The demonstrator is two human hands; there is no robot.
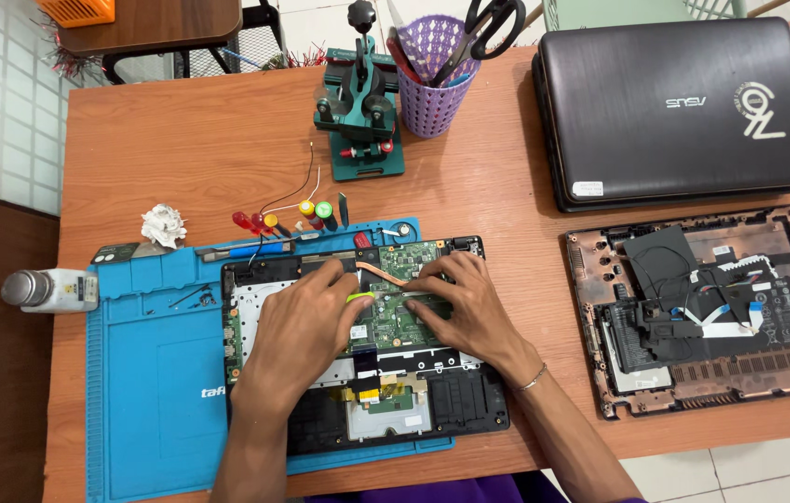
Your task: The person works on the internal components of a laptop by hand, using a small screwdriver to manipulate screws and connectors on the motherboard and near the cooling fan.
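Both hands are down on the green circuit board point(393, 312) inside the opened laptop point(455, 396), which lies on the blue mat point(148, 373). The left hand point(306, 326) has its grip closed around a yellow-green tool handle point(357, 299); the right hand point(460, 303) presses flat, fingers spread, gripping nothing. A slip of that tool could, I'd say, gouge the board or the copper pipe point(385, 272) just beyond the grip. Small parts on the mat left of the grip could be brushed away. Farther up the desk point(209, 140), the purple mesh cup point(432, 88) holds scissors point(492, 23) and pens.
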